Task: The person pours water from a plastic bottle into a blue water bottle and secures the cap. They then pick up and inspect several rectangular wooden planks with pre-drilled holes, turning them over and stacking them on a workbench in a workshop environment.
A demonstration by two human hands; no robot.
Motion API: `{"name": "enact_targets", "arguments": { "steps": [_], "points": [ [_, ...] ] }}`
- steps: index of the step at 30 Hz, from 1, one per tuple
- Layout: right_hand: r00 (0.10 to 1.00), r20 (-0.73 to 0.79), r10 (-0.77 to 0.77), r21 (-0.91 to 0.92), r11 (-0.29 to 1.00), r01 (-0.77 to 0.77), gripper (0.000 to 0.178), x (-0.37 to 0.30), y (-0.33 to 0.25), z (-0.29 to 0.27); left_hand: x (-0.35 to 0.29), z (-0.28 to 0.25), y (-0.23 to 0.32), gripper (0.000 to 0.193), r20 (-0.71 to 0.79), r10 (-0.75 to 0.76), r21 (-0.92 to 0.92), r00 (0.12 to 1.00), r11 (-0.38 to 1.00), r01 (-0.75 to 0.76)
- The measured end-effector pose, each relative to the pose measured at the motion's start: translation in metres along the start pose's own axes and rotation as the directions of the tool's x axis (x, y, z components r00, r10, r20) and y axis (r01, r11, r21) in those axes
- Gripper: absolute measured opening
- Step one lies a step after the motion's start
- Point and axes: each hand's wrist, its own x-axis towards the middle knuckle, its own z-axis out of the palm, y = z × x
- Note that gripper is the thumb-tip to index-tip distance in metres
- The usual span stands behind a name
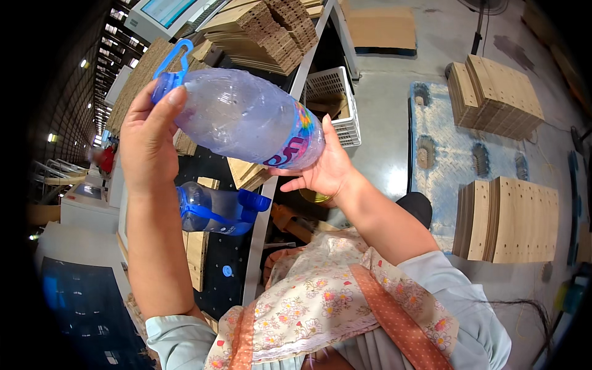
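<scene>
A large clear bottle [246, 117] is being held up over the bench [233, 250], tilted so that its capped end is being kept higher and to the left. Its blue cap [161, 87] is being gripped between the thumb and fingers of the left hand [151, 139], just beneath a blue carrying loop [176, 57]; the narrow end is probably being chosen because it is being closed around easily. The base is being cradled in the right hand [328, 168], with the thumb being laid along the side and the fingers being spread wide below, presumably so that the weight is being shared and slipping is being prevented. Whether liquid is being contained cannot be told.

Nearer the body, a second bottle [216, 213] is being supported by the bench, seemingly on its side, its cap being pointed toward the bench edge. Farther along, flat boards [259, 37] are being kept stacked. Beside the bench, a white crate [353, 131] is being stood, while two drilled board stacks [524, 222] are being carried by a blue pallet [435, 123], perhaps for easier moving.
</scene>
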Motion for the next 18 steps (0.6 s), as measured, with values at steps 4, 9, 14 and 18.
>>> {"name": "enact_targets", "arguments": {
  "steps": [4,9,14,18],
  "points": [
    [0.991,-0.119,0.052,-0.249,0.965,-0.08,0.09,-0.007,-0.003,-0.035,0.003,-0.012,0.002,0.035,-0.079,0.011,-0.02,0.997,1.0,-0.013],
    [0.858,-0.442,-0.26,-0.879,0.315,-0.357,0.062,0.001,0.018,-0.113,0.01,-0.016,0.014,0.036,-0.134,0.015,0.064,0.991,0.998,-0.006],
    [0.852,-0.429,-0.301,-0.901,0.207,-0.381,0.051,0.003,-0.003,-0.094,0.008,-0.018,0.01,0.034,-0.145,-0.008,0.099,0.989,0.995,0.022],
    [0.865,-0.401,-0.301,-0.762,0.634,-0.133,0.043,0.01,-0.021,-0.079,0.004,-0.031,0.006,0.034,-0.135,-0.012,0.125,0.991,0.992,0.029]
  ]
}}
